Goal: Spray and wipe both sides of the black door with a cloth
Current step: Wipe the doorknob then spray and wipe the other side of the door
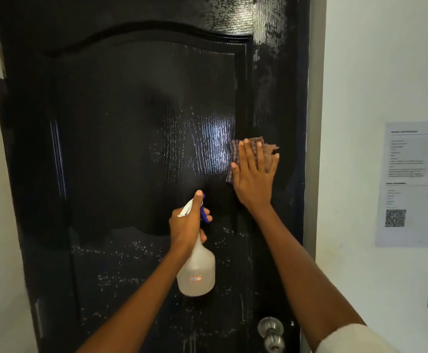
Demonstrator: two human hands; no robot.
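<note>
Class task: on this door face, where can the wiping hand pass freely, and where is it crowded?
Free: the dark panel of the door left of the cloth, above the spray bottle. Crowded: low right, between the left hand, right hand and knob.

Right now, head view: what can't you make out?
- Far side of the black door: faces away.
- Cloth: mostly under the right hand.
- Spray bottle trigger: wrapped by the left hand.
- Wall notice: text blurred, right side cropped.
- Knob: cut at the bottom edge.
</note>
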